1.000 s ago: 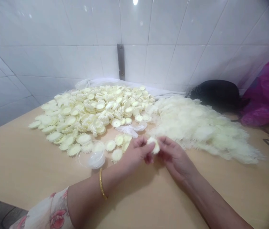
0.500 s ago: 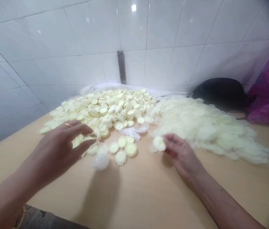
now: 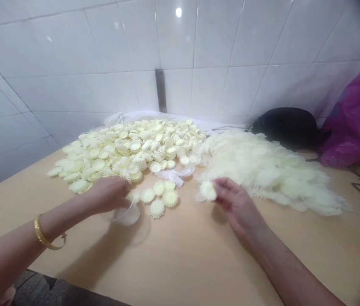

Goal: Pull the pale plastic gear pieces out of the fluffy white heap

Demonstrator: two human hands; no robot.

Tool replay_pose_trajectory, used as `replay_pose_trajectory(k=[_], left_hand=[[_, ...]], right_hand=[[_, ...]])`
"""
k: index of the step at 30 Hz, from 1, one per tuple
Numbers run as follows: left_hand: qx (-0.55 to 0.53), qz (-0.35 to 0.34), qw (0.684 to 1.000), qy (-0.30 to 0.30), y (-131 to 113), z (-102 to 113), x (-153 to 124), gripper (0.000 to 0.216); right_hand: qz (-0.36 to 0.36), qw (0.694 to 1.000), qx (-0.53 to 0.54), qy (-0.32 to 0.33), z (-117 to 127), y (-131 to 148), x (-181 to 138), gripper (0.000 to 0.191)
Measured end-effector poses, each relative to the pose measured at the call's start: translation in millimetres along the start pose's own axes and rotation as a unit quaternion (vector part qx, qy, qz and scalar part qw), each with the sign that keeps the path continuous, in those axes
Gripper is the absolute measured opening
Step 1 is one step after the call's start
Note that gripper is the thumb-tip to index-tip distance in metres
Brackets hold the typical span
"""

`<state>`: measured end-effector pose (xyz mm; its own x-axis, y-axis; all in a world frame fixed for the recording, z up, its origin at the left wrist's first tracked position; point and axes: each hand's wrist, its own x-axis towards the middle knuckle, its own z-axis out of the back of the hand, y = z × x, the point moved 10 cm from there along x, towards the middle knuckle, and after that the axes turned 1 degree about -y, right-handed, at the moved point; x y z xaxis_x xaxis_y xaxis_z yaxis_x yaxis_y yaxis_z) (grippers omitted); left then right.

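Observation:
My left hand (image 3: 112, 194) reaches into the mouth of a clear plastic cup (image 3: 127, 215), its fingertips hidden there. I cannot tell whether they pinch anything. Between thumb and fingers, my right hand (image 3: 232, 199) holds a small pale yellow flower piece (image 3: 208, 191) with frilly, gauzy edges, above the table. Several loose scalloped discs (image 3: 157, 209) lie flat between my hands. Behind my left hand rises a big heap of the same cream-yellow scalloped discs (image 3: 135, 146). Beyond my right hand spreads a pile of filmy pale yellow petal pieces (image 3: 262, 165).
A crumpled white strip (image 3: 175, 174) lies before the disc heap. At the back right are a black rounded object (image 3: 284, 125) and a magenta plastic bag (image 3: 352, 123). White tiles (image 3: 97, 93) form the wall behind the wooden table (image 3: 182, 255), whose near left edge shows.
My left hand has moved down from above the cup, and its fingers now dip into the cup's mouth. My right hand still holds the flower piece in nearly the same place.

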<state>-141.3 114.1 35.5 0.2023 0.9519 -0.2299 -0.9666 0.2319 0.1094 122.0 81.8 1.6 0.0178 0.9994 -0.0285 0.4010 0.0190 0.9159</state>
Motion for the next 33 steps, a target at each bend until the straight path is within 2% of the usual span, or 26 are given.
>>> replay_pose_trajectory(k=[3,6,9,10,12,13,15,16,19,22,25,26,28,31,33], left_hand=[[-0.012,-0.022,1.000,0.002,-7.7,-2.2,0.2,0.024],[-0.052,-0.026,0.998,0.018,-5.4,-3.0,-1.8,0.018],[-0.100,-0.026,0.994,0.019,2.5,9.3,-13.1,0.010],[-0.116,-0.032,0.993,0.000,2.4,20.1,-19.3,0.013],[-0.159,-0.041,0.980,-0.112,-2.4,57.1,-35.7,0.019],[-0.179,-0.046,0.970,-0.158,-9.6,72.6,-44.6,0.017],[-0.252,-0.067,0.945,-0.195,-35.8,88.1,-55.3,0.018],[-0.309,-0.092,0.929,-0.181,-55.2,87.3,-55.4,0.021],[-0.460,-0.157,0.869,-0.099,-116.0,67.0,-39.4,0.020],[-0.594,-0.113,0.795,-0.046,-141.8,34.6,-7.8,0.025],[-0.704,-0.110,0.701,0.017,-160.5,9.0,15.1,0.021],[-0.724,-0.106,0.682,0.009,-160.9,5.2,20.1,0.018],[-0.739,-0.115,0.664,-0.013,-162.1,1.7,25.3,0.013],[-0.733,-0.138,0.665,-0.038,-164.7,-1.5,26.4,0.014],[-0.728,-0.148,0.668,-0.038,-166.8,-4.3,25.9,0.019]], right_hand=[[0.002,1.000,-0.006,-0.004,1.1,0.3,0.7,0.017],[0.006,1.000,-0.008,-0.007,2.5,0.8,1.3,0.018],[0.012,1.000,-0.006,-0.010,3.1,2.2,1.4,0.019],[0.014,1.000,-0.005,-0.010,2.9,2.5,1.3,0.019],[0.019,1.000,-0.007,-0.012,2.6,3.2,1.2,0.020],[0.023,1.000,-0.010,-0.014,2.6,3.8,1.2,0.020],[0.034,0.999,-0.019,-0.024,3.5,5.4,1.0,0.021],[0.039,0.999,-0.023,-0.029,4.0,6.0,0.9,0.022],[0.049,0.998,-0.029,-0.033,3.4,7.3,0.0,0.022],[0.058,0.997,-0.041,-0.016,-1.0,8.8,-2.0,0.020],[0.065,0.996,-0.064,-0.001,-4.8,9.1,-3.6,0.019],[0.061,0.996,-0.067,-0.001,-4.8,7.8,-3.6,0.019],[0.049,0.997,-0.064,-0.016,-1.1,4.5,-2.6,0.021],[0.044,0.996,-0.065,-0.050,7.0,2.3,-0.8,0.024],[0.047,0.995,-0.075,-0.051,7.5,3.1,0.0,0.026]])
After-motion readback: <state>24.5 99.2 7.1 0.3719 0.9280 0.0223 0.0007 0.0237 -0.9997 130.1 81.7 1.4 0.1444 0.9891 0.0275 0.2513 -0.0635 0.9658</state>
